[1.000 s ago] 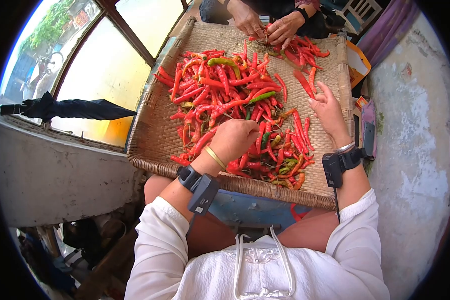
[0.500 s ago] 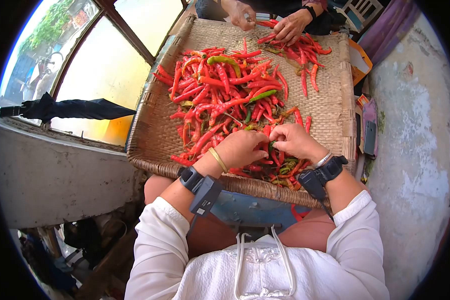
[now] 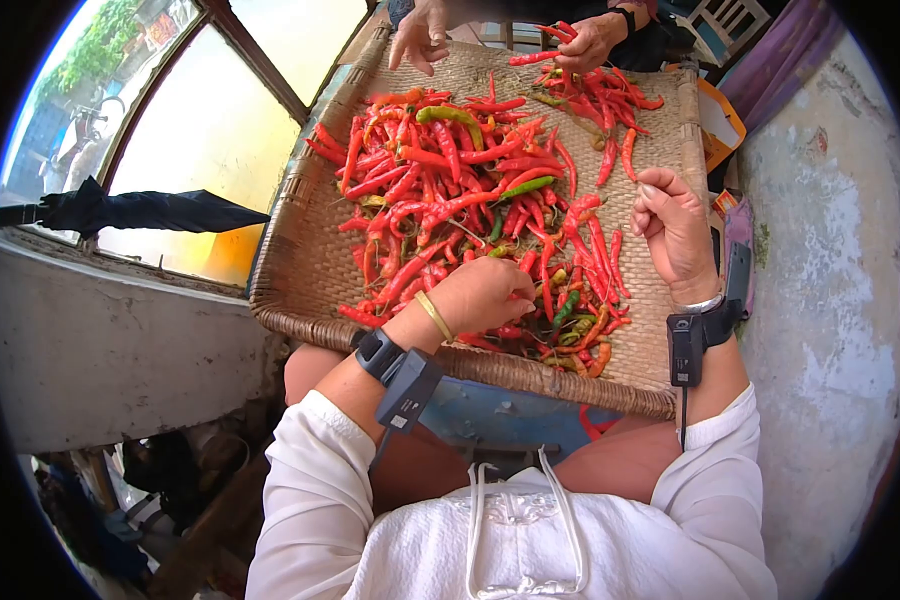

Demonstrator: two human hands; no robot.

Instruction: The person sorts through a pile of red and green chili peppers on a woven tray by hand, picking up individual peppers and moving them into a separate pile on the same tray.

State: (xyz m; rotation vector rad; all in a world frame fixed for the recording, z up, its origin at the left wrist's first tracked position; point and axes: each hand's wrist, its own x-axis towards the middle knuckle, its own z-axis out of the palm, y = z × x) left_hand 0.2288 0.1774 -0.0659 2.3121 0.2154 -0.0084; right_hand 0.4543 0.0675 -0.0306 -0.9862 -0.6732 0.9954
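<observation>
Red chili peppers [image 3: 410, 185], with a few green and yellowish ones among them, lie heaped in a shallow woven basket [image 3: 660, 215]. My left hand [image 3: 480, 295] rests at the near side of the heap, its fingers curled; what they hold is hidden. Raised over the basket's right side, my right hand [image 3: 673, 225] has thumb and forefinger pinched together. Its fingertips meet the lower end of a single red chili pepper [image 3: 628, 155] in view, and I cannot make out what is between them. Green and orange peppers [image 3: 575, 325] lie near the front rim.
Across the basket, another person's hand [image 3: 420, 35] is spread, while that person's other hand [image 3: 590, 42] holds red peppers above a smaller pile [image 3: 605, 100]. A folded black umbrella [image 3: 170, 215] is by the window at left. A rough wall [image 3: 820, 300] stands at right.
My right hand has left the heap and moved up and right. My left hand has stayed about in place. The other person's hands have moved apart, one lifting red peppers.
</observation>
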